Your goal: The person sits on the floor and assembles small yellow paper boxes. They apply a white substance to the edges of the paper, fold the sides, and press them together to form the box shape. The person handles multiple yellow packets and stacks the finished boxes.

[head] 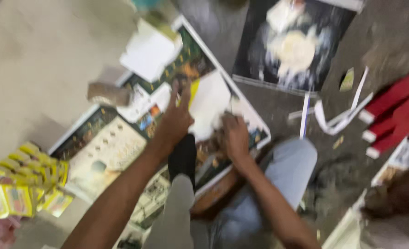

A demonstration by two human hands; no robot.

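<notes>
White sheet pinched in right hand, left hand spread flat on it. Risks tearing if yanked; blurry view.

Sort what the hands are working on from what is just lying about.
In hand:
left hand and right hand on white paper sheet, over large printed poster.

Lying about:
yellow packets; red boxes; white paper strips; dark poster.

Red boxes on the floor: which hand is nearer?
Right. The right hand lies closer to the red boxes, though well apart; the left hand is farther away, over the printed sheet.
</notes>
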